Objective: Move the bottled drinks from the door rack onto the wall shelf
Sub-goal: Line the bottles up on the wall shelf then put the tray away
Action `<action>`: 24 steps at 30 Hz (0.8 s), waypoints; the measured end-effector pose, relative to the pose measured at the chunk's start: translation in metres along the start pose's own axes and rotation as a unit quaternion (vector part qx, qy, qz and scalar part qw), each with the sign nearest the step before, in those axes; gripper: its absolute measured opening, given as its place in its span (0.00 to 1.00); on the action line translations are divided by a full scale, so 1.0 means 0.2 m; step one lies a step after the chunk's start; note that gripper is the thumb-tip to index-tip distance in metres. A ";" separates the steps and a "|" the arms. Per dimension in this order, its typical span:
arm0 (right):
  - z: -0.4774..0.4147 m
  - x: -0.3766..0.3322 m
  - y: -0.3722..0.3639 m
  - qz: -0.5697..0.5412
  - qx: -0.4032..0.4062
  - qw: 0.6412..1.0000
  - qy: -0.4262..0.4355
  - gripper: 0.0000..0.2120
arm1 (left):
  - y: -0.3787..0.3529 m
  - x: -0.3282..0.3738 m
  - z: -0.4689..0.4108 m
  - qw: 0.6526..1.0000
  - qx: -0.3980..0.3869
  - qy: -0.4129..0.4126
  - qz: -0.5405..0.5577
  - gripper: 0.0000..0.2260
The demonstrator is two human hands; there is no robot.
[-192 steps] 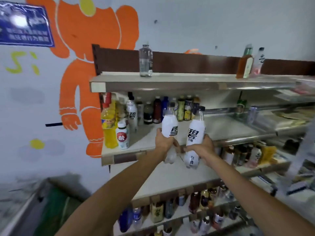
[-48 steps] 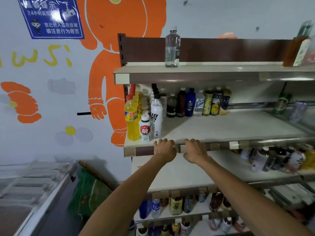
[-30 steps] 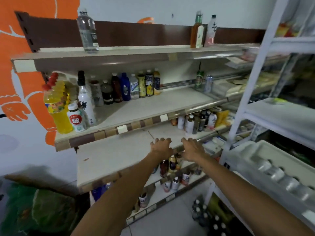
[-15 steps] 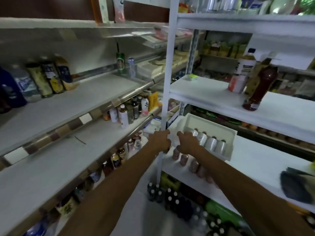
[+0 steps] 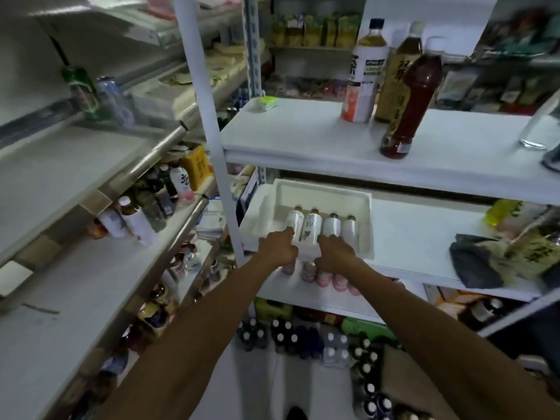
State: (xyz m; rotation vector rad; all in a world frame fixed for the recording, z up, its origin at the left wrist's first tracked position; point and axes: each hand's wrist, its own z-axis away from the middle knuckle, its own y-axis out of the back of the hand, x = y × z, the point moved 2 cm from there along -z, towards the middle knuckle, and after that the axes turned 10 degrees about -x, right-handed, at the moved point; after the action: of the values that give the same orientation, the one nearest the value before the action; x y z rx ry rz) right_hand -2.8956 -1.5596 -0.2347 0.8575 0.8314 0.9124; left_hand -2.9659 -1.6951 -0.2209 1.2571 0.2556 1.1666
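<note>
Both hands grip the door rack's front edge.

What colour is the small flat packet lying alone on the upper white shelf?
Light green small flat packet, seen in the head view.

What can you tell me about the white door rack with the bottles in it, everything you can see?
The door rack is a white tray, plastic by its look, with a raised rim, sitting on the white middle shelf by the upright post. Four white-labelled bottles stand in a row along its front slot; the rest looks empty. The left hand and right hand rest at its front edge, by the bottles.
</note>
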 end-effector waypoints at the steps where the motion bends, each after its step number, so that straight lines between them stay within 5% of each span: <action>1: -0.05 0.03 0.00 -0.012 -0.003 1.000 -0.004 0.22 | -0.01 0.00 -0.05 1.000 0.002 0.001 -0.002 0.19; 15: -0.68 0.18 -0.04 -0.241 0.051 0.966 -0.086 0.20 | -0.02 -0.19 -0.72 0.997 0.000 -0.016 0.075 0.20; 24: -1.02 0.11 -0.16 -0.306 -0.011 0.938 -0.164 0.32 | -0.23 -0.32 -1.09 0.984 -0.127 0.074 0.102 0.39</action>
State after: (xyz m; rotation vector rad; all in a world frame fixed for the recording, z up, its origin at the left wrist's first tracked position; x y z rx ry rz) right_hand -3.0559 -1.4996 -0.3525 0.6458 0.7269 0.2201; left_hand -3.1246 -1.6086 -0.3652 0.9908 0.0845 1.4237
